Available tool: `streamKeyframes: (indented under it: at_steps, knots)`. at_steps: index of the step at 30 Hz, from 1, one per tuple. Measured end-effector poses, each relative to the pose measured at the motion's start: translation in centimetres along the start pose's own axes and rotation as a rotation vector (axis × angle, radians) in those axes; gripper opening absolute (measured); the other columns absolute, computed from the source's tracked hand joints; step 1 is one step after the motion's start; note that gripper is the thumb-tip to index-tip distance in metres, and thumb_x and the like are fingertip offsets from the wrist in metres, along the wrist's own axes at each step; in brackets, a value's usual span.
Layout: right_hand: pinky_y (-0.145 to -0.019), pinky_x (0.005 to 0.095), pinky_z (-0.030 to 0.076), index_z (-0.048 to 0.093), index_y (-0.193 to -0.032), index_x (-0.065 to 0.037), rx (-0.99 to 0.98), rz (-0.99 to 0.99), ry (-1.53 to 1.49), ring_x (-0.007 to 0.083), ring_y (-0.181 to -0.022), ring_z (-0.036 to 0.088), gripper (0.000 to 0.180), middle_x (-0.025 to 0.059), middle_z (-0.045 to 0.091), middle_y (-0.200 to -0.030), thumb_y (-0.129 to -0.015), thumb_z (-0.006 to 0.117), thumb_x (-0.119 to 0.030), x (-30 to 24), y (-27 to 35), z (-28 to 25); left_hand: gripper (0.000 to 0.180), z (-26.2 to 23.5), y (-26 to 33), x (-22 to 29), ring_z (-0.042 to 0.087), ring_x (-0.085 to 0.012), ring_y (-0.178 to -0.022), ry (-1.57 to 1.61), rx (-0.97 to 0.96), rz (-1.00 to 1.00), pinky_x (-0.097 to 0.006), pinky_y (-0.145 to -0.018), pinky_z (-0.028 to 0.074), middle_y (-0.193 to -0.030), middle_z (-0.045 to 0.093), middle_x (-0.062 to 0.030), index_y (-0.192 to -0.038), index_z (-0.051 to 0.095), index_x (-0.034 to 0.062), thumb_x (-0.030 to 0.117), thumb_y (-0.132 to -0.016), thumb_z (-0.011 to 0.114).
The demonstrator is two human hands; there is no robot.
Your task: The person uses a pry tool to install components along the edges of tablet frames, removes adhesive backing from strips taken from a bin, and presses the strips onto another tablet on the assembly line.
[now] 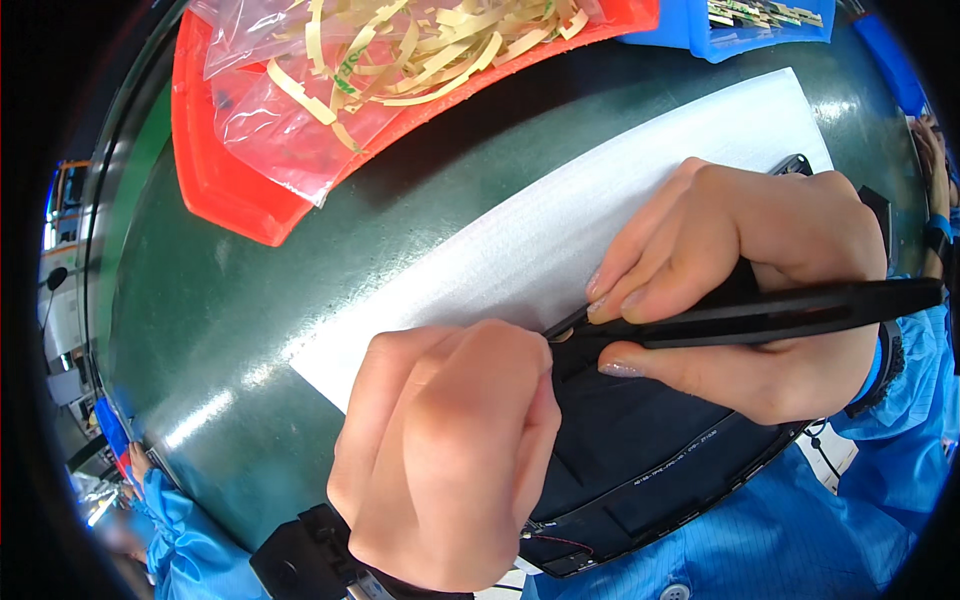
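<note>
Printed across the black panel [610, 430] in one thin line: small white letters and digits [676, 458], running slantwise below the right hand [790, 230], too tiny to read with certainty. On the yellow strips [430, 60], together with the clear plastic bag [290, 150] in the red tray [240, 205], some green print [350, 72], readable only in part because of the bends. In the blue tray [700, 40] just beside, more strips [765, 14], of dark and pale colour, with details too small to make out.

Partly over the white sheet [560, 230] on the green table [250, 310], and partly covered by both hands: the same black panel. Situated directly under the right fingers, and just to the right of the left hand [445, 450].

In the right hand, a long black tool [780, 313], pinched firmly between thumb [680, 372] below and fingertips above, with narrow end directed to the panel, close beside the left knuckles. At the left, fingers curled inward and pressed together, tips hidden; cannot tell whether pinching something or only touching the panel.
</note>
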State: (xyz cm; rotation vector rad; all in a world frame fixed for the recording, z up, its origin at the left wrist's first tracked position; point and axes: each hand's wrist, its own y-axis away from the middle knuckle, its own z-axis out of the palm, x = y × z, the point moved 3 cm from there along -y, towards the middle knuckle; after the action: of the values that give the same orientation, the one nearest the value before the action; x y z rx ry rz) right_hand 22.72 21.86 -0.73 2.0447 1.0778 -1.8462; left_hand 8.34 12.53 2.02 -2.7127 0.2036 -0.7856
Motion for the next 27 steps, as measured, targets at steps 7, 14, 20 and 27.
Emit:
streamKeyframes:
  at_steps: [7, 14, 20, 27]
  knots:
    - [-0.066, 0.0318, 0.055, 0.061, -0.073, -0.001, -0.311, 0.164, 0.223, 0.0271, -0.074, 0.069, 0.024, 0.0160, 0.069, -0.075, -0.063, 0.081, 0.006, -1.7, -1.4, -0.4, 0.048, -0.6, -1.0, -1.0, 0.062, -0.0168, -0.081, 0.079, -0.146, 0.057, -0.026, -0.077, 0.049, -0.093, 0.062, -0.0133, -0.113, 0.042, -0.0059, -0.018, -0.073, 0.065]
    - [-0.069, 0.0315, 0.056, 0.061, -0.072, -0.004, -0.256, 0.082, 0.214, 0.0251, -0.079, 0.070, 0.024, 0.0131, 0.071, -0.079, -0.066, 0.084, -0.003, -1.8, -1.0, -1.2, 0.052, -0.2, -0.7, -0.7, 0.066, -0.0238, -0.093, 0.211, -0.125, 0.027, -0.031, -0.085, 0.052, -0.098, 0.060, -0.0162, -0.117, 0.036, -0.0063, -0.020, -0.075, 0.063]
    - [-0.069, 0.0317, 0.056, 0.062, -0.073, -0.005, -0.291, 0.061, 0.253, 0.0250, -0.079, 0.070, 0.024, 0.0121, 0.071, -0.079, -0.065, 0.085, -0.004, -2.1, -1.6, -0.6, 0.056, -0.6, -0.6, -1.2, 0.067, -0.0248, -0.091, 0.225, -0.152, 0.045, -0.033, -0.086, 0.052, -0.100, 0.059, -0.0173, -0.119, 0.033, -0.0051, -0.020, -0.075, 0.063]
    - [-0.069, 0.0321, 0.055, 0.063, -0.073, -0.004, -0.325, 0.028, 0.221, 0.0256, -0.080, 0.070, 0.024, 0.0128, 0.071, -0.079, -0.063, 0.085, -0.003, -1.7, -1.6, -0.7, 0.053, -0.4, -0.8, -2.1, 0.067, -0.0249, -0.092, 0.301, -0.164, 0.018, -0.032, -0.085, 0.051, -0.101, 0.059, -0.0174, -0.120, 0.032, -0.0038, -0.019, -0.077, 0.059]
